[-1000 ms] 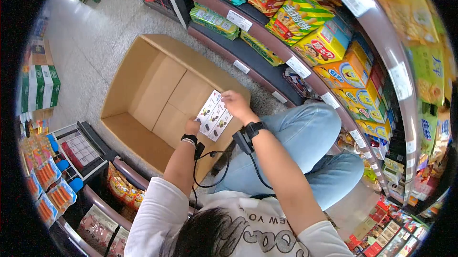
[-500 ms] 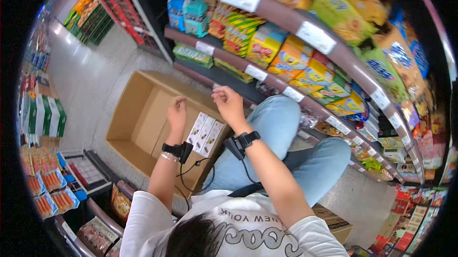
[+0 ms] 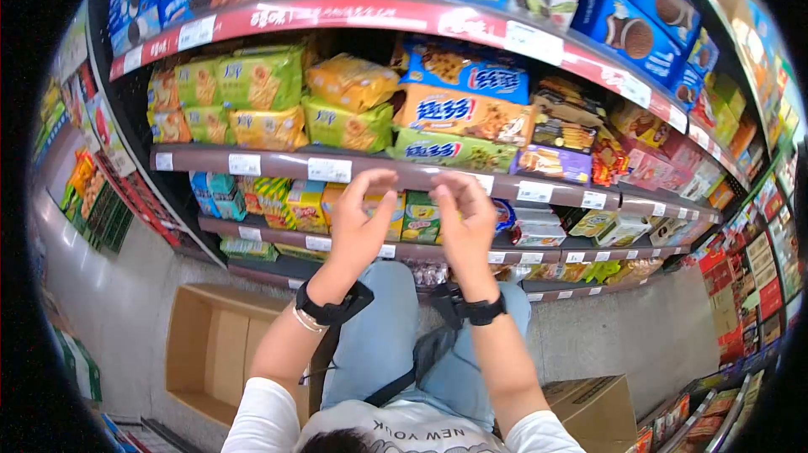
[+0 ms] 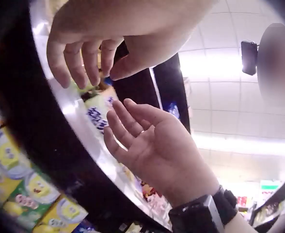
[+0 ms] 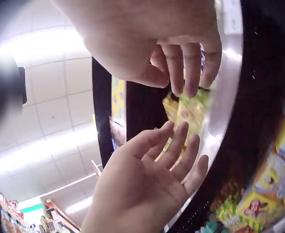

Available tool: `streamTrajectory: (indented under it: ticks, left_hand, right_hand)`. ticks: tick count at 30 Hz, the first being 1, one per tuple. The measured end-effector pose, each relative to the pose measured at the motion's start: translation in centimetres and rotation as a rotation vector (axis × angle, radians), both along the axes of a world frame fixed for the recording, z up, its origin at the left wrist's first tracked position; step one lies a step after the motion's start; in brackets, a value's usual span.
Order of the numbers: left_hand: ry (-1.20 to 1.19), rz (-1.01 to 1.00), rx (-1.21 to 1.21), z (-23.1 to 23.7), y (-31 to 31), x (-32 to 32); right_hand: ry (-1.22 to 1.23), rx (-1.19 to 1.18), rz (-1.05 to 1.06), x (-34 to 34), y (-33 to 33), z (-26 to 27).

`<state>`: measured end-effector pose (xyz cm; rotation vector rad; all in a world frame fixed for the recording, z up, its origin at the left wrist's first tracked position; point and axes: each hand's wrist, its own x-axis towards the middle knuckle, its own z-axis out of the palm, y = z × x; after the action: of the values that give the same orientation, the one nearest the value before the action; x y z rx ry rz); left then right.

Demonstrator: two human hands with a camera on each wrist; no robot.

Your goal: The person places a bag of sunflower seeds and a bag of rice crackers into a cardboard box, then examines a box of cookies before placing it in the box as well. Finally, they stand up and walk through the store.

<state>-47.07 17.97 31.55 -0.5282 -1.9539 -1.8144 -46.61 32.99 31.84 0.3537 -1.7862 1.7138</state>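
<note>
Now the left hand [image 3: 358, 230] and right hand [image 3: 468, 230] hover empty, fingers loosely curved; just beyond the right fingertips, a green biscuit pack [image 3: 454, 151] looks light, probably crushable: grip its ends gently.

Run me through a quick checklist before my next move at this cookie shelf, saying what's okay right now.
1. Left grip free: ok, fingers loosely curved, holding nothing.
2. Right grip free: ok, also holding nothing.
3. Wrist cameras strapped on: ok, one on each wrist.
4. Orange 趣多多 cookie pack in plain view: ok, stacked between a blue pack and a green pack.
5. Open cardboard carton straight ahead: not ok, it stands off to the left, beside the left leg.
6. Carton contents: cannot tell fully, the left forearm hides part of it.
</note>
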Motion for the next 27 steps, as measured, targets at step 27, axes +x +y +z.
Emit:
streamTrajectory:
  ticks: [27]
  left_hand:
    - [0.373,0.319,-0.088,26.4,9.7,-13.2]
  right_hand:
    - [0.208,0.159,-0.297,-13.8,13.4,25.5]
